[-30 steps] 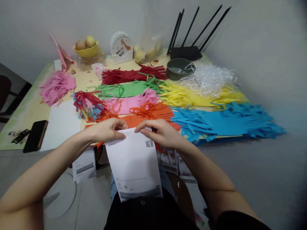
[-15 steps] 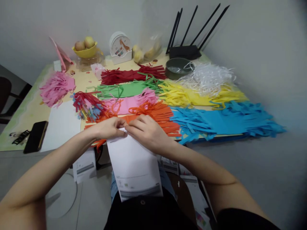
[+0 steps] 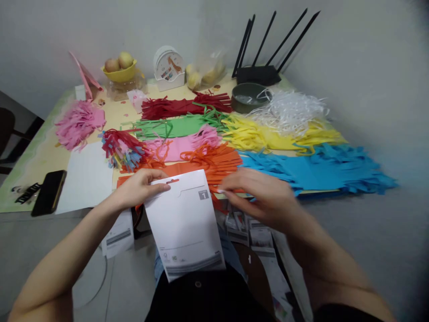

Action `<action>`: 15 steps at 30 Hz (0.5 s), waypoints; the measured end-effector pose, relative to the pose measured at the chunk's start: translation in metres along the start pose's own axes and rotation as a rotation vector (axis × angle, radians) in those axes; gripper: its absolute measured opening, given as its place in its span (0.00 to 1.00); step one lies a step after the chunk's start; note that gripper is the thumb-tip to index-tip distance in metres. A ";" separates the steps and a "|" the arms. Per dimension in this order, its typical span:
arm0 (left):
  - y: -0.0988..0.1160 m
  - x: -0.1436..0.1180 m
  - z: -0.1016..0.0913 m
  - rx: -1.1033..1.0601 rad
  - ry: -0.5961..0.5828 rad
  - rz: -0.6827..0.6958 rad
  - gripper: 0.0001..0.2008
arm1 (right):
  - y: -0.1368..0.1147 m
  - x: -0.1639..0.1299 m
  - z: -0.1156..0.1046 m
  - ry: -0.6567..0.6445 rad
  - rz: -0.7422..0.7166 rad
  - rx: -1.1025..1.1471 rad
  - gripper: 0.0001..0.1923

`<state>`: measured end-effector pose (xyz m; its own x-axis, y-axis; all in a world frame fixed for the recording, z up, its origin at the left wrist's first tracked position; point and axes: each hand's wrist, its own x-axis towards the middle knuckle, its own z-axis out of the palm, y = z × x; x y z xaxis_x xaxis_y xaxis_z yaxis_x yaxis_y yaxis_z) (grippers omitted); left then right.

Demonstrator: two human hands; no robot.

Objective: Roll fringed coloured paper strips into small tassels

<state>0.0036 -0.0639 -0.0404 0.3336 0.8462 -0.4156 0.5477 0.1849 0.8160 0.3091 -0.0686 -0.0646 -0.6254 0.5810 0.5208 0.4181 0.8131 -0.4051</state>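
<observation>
My left hand (image 3: pixel 147 185) pinches the top left corner of a white paper packet (image 3: pixel 187 219), thumb in front and fingers behind. The packet hangs upright over my lap, its lower edge against my black top. Near its top edge is a hang slot (image 3: pixel 172 181), with orange showing through. A grey square with a "1" is printed at its upper right. My right hand (image 3: pixel 264 192) is apart from the packet, to its right, slightly blurred, thumb and fingertips together. A small white speck shows at those fingertips, too small to name.
Fringed paper bundles cover the table: orange (image 3: pixel 214 167), blue (image 3: pixel 315 172), yellow (image 3: pixel 268 136), green (image 3: pixel 182 126) and dark red (image 3: pixel 181 107). A phone (image 3: pixel 49 192) lies by a white sheet (image 3: pixel 85 179). A black router (image 3: pixel 258 75) stands behind. More white packets (image 3: pixel 118 230) are below the table edge.
My right hand has left the packet's top edge and moved right. The hang slot and printed "1" are now uncovered. My left hand still holds the corner, slightly further left.
</observation>
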 end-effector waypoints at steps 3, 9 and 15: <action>0.002 -0.008 -0.001 0.045 0.062 0.049 0.18 | 0.014 -0.034 -0.032 -0.315 0.129 -0.004 0.11; 0.021 -0.004 0.013 0.064 0.008 0.158 0.16 | 0.006 0.000 -0.003 -0.055 0.447 0.309 0.16; -0.002 -0.017 0.029 -0.084 0.407 0.092 0.18 | -0.003 0.026 0.030 0.067 0.431 0.488 0.16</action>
<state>0.0194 -0.0932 -0.0469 0.0384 0.9863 -0.1607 0.4598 0.1254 0.8792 0.2719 -0.0569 -0.0720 -0.4191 0.8653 0.2749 0.2651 0.4062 -0.8745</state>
